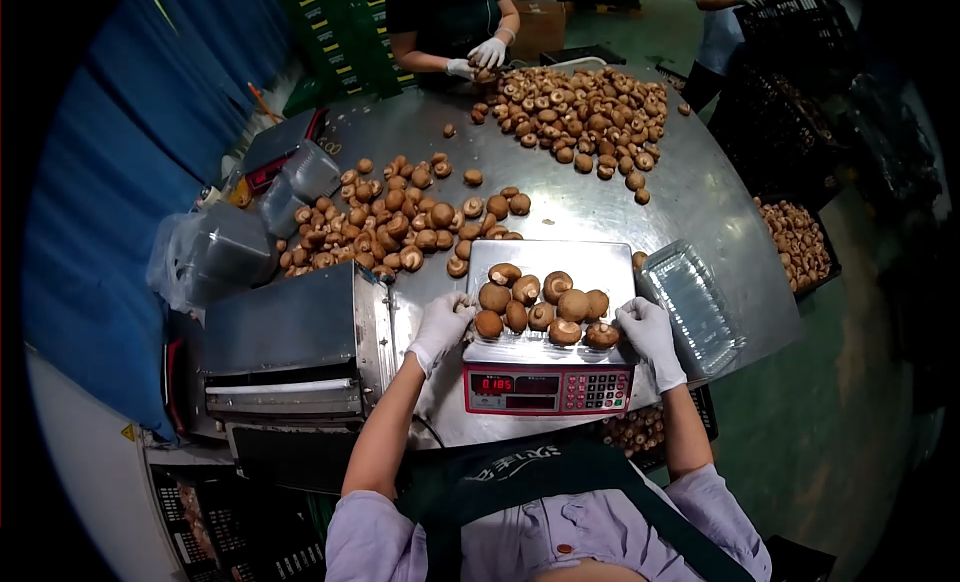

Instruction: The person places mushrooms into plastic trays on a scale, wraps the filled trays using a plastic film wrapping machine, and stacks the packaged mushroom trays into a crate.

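Note:
Several brown mushrooms (573, 305) sit grouped on the metal pan of a digital scale (548, 390), apparently in a clear plastic tray (510, 350) whose edges are hard to make out. Red digits glow on the scale's display. My left hand (441, 327), in a white glove, is closed with its fingertips pinched at the left side of the tray. At the right side, my gloved right hand (648, 332) is likewise closed, fingertips at the tray's edge. Beside it on the table lies a clear plastic container (692, 307).
Loose mushrooms (400, 217) lie beyond the scale, with a larger heap (590, 112) at the table's far side. A wrapping machine (290, 332) and stacked clear trays (225, 247) stand left. A co-worker's gloved hands (485, 57) handle mushrooms opposite. Black crates (790, 112) stand right.

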`<state>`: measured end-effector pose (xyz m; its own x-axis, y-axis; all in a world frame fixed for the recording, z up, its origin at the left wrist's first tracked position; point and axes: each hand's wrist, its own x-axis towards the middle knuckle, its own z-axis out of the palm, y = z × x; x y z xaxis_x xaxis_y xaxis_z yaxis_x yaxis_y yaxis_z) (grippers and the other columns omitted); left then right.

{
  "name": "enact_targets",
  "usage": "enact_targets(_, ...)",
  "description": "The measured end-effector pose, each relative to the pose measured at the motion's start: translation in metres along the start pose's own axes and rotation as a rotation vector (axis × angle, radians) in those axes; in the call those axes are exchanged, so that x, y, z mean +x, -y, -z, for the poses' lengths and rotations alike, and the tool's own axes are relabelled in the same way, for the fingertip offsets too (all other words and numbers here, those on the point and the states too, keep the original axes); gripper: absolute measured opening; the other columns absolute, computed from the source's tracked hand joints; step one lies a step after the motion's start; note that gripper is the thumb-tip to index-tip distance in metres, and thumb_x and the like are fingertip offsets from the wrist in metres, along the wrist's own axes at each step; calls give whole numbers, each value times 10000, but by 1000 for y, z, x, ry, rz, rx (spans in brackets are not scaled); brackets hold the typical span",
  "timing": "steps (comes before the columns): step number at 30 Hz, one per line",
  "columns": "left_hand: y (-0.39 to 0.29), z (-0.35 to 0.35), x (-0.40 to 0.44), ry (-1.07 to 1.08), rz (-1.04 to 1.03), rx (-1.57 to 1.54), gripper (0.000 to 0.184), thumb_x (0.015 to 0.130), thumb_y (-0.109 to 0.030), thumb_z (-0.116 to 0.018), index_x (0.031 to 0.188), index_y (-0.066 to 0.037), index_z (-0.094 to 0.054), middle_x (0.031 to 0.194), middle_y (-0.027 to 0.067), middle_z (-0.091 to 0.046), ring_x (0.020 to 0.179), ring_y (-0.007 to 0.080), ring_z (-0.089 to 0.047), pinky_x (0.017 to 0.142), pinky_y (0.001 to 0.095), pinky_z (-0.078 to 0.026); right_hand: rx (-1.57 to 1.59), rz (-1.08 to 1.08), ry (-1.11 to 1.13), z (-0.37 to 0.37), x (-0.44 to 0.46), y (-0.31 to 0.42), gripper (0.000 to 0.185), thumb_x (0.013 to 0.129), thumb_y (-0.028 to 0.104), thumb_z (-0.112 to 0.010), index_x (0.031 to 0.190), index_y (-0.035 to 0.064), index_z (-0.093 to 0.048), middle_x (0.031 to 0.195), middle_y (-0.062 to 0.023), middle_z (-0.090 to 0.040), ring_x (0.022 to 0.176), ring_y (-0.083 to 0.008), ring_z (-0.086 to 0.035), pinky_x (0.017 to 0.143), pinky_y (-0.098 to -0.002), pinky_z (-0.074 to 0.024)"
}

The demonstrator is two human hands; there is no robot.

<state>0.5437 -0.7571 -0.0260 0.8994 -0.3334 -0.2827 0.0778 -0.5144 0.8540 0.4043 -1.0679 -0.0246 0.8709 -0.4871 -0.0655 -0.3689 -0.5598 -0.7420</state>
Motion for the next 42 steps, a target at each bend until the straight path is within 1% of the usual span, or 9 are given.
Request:
enact_targets(4, 3, 45, -12, -50, -75, 55, 187, 837, -138, -588, 944, 9, -631, 702, 109, -635, 546, 149, -609, 536, 286, -489, 3, -18, 35, -21, -7, 31, 266, 797, 307, -646, 808, 41, -647, 614, -103, -612, 592, -239, -627, 589, -335, -485)
enact_targets(8, 1, 117, -43, -120, -19, 153, 197, 833, -179, -587, 941, -24, -641, 723, 99, -650, 580, 177, -642, 579, 308, -502, 230, 52, 72, -63, -16, 83, 222, 834, 243, -638, 806, 23, -637, 584, -38, -619, 492, -95, -584, 508, -251, -460)
enact_targets(20, 125, 356, -104, -372, 60, 440, 220, 799, -236, -571, 928, -89, -673, 788, 136, -679, 781, 282, -668, 731, 378, -508, -62, 283, 161, -258, -65, 287, 286, 789, 333, -600, 791, 50, -643, 716, -147, -659, 703, -283, -658, 670, -359, -507)
enact_targets(21, 134, 368, -107, -365, 94, 402, 221, 787, -238, -574, 924, -99, -678, 797, 146, -677, 817, 303, -660, 746, 384, -508, -59, 322, 136, -272, -68, 296, 275, 819, 260, -597, 774, -9, -635, 627, -122, -645, 579, -198, -651, 586, -299, -505)
enact_targets(25, 172, 392, -102, -456, 9, 607, 212, 771, -239, -571, 889, -105, -684, 813, 141, -680, 833, 306, -657, 779, 371, -501, -29, 296, 186, -315, -64, 308, 252, 813, 235, -566, 781, 2, -656, 628, -91, -652, 539, -153, -640, 574, -283, -513)
enact_targets(32, 178, 406, -109, -242, 134, 245, 245, 817, -252, -541, 924, -84, -683, 800, 155, -675, 805, 297, -659, 765, 375, -499, -144, 338, 170, -293, -87, 315, 272, 833, 288, -576, 857, 34, -671, 695, -104, -674, 622, -202, -662, 628, -304, -515)
enact_targets(36, 192, 423, -128, -306, -242, 531, 228, 835, -169, -544, 974, -34, -664, 800, 125, -658, 731, 240, -646, 721, 324, -504, -363, 623, 106, -257, -119, 307, 219, 814, 236, -627, 946, 66, -660, 772, -131, -665, 762, -292, -650, 670, -383, -511)
enact_targets(39, 179, 432, -173, -96, -442, 753, 237, 820, -166, -579, 1040, -122, -656, 1007, 107, -629, 918, 282, -612, 796, 357, -499, -744, 857, 199, -226, -144, 311, 249, 791, 259, -654, 980, 97, -659, 834, -85, -659, 831, -282, -620, 684, -381, -521)
enact_targets(42, 178, 443, -198, 182, -842, 1160, 295, 799, -126, -606, 1086, -194, -625, 1057, 49, -603, 860, 268, -616, 707, 367, -524, -819, 1227, 290, -213, -152, 305, 338, 796, 105, -555, 1133, 96, -582, 1195, -108, -558, 918, -264, -601, 684, -365, -518)
